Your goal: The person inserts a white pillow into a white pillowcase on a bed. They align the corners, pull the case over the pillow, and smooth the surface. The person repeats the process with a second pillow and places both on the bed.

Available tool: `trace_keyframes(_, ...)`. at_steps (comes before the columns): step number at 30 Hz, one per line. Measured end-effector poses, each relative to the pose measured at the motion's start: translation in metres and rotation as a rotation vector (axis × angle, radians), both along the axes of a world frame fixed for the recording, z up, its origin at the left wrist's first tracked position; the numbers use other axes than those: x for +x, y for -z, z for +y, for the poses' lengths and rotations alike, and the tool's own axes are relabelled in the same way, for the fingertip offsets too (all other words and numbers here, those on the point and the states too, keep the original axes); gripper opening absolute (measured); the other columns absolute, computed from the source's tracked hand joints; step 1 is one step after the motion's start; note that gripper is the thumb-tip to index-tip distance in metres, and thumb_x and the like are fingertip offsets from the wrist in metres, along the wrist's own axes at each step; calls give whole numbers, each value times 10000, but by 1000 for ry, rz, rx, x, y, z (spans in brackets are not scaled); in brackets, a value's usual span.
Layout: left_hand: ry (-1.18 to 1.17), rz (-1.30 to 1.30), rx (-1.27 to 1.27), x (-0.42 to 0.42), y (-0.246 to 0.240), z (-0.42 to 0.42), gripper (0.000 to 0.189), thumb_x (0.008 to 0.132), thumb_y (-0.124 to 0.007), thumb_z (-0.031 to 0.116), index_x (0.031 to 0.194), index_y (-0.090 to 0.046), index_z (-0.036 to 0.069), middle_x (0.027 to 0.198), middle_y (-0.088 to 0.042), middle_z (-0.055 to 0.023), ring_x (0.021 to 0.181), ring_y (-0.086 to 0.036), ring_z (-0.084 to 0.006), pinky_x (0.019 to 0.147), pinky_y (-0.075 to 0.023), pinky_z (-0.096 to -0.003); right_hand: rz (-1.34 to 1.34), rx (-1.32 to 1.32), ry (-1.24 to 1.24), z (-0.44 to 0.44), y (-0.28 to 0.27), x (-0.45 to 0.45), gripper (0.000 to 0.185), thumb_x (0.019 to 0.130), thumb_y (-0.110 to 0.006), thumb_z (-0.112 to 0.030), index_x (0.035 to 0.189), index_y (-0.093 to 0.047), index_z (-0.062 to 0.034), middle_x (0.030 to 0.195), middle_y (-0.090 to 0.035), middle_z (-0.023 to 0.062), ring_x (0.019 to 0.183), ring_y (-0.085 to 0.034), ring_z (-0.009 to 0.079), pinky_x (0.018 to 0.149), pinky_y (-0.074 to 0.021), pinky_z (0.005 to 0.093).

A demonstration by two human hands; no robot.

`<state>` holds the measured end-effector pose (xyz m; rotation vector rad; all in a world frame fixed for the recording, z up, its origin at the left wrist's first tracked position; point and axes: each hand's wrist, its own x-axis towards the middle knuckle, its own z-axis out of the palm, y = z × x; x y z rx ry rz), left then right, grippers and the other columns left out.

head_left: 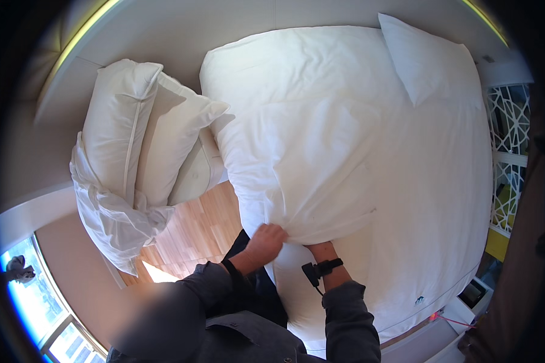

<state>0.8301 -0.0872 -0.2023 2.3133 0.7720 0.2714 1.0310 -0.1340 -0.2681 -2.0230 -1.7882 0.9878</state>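
A white bed cover [327, 140] lies wrinkled over the bed in front of me, one edge lifted near my body. With bent fingers my left hand [267, 240] grips that edge at the side of the bed. My right hand [320, 248] reaches in under the raised cloth; its fingers are hidden there and only the back of the hand near the wrist shows. Below the lifted edge, more white bedding [299, 290] bulges at the bedside. A white pillow [431, 59] rests at the bed's far right corner.
Left of the bed, two white pillows [113, 122] and crumpled white linen [113, 218] are heaped on a pale nightstand [195, 170]. Wooden floor [204, 222] shows between. A window [32, 281] is at lower left, a white lattice screen [508, 122] at right.
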Motion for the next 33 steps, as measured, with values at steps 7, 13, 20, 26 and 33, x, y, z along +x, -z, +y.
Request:
trace_keyframes(7, -693, 43, -618, -20, 52, 23, 387, 885, -664, 138, 1251, -575, 48, 1288, -580, -182, 1081, -606, -416, 917, -496, -499, 5, -1, -49, 48, -2, -16, 645, 918, -666, -385, 1493, -493, -147, 1568, -438, 134, 1471, -354, 335, 1219, -257, 518)
trace_keyframes(13, -520, 16, -753, -8, 77, 33, 280, 981, -554, 145, 1238, -578, 36, 1101, -697, -244, 1058, -642, -453, 886, -518, -490, 13, 6, -39, 65, -4, -6, 649, 920, -665, -385, 1494, -490, -137, 1568, -435, 139, 1473, -351, 335, 1220, -253, 519)
trace_keyframes(20, -279, 157, -503, -3, 62, 19, 143, 951, -577, 168, 978, -594, 28, 916, -675, -225, 900, -659, -450, 794, -524, -530, 13, -7, 54, 13, -42, 29, 654, 921, -663, -384, 1495, -486, -125, 1569, -432, 146, 1474, -348, 336, 1222, -250, 521)
trace_keyframes(26, -45, 102, -404, 12, 32, -29, 124, 929, -604, 171, 913, -569, 53, 811, -660, -162, 783, -673, -409, 694, -537, -523, -36, -7, 225, -45, -77, 73, 658, 922, -662, -384, 1496, -483, -114, 1569, -430, 152, 1475, -345, 337, 1223, -247, 522)
trace_keyframes(33, -91, 109, -631, 27, 14, -114, 144, 894, -629, 167, 924, -584, 33, 831, -665, -175, 812, -658, -444, 711, -525, -546, -39, -32, 177, -22, -76, 81, 663, 924, -661, -383, 1497, -479, -102, 1570, -427, 159, 1477, -342, 338, 1225, -243, 523)
